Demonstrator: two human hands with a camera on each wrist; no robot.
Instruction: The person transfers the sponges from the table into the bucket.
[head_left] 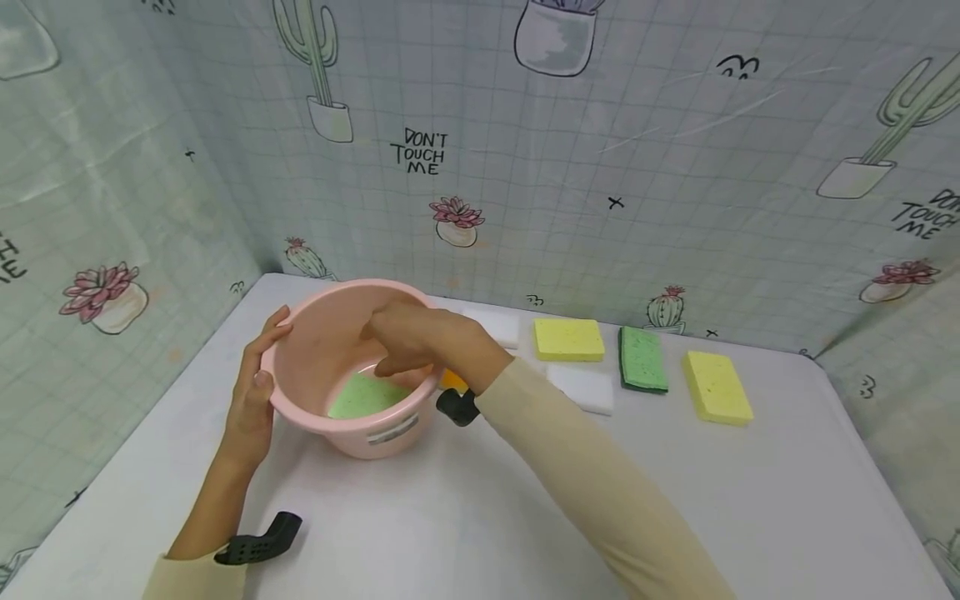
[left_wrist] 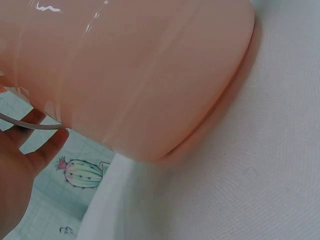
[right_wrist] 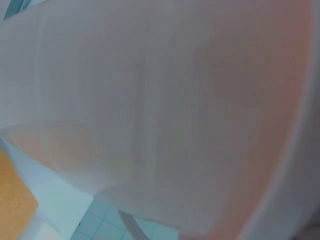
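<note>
A pink bucket (head_left: 375, 437) stands tilted on the white table, its mouth facing me. My left hand (head_left: 251, 404) holds its left rim; in the left wrist view, fingertips (left_wrist: 55, 142) meet the bucket wall beside the grey handle (left_wrist: 35, 124). My right hand (head_left: 408, 333) reaches over the right rim into the bucket, above a light green sponge (head_left: 366, 396) at the bottom. Most of its fingers are hidden behind the hand, so I cannot tell whether they hold anything. The right wrist view shows mostly the bucket's outer wall (right_wrist: 150, 100), close up.
Right of the bucket lie yellow sponges (head_left: 568, 339), a green sponge with a dark layer (head_left: 642, 358), white blocks (head_left: 581, 389) and an orange piece (head_left: 453, 381) partly behind my right wrist. A cactus-printed curtain (head_left: 525, 167) hangs along the table's back and sides.
</note>
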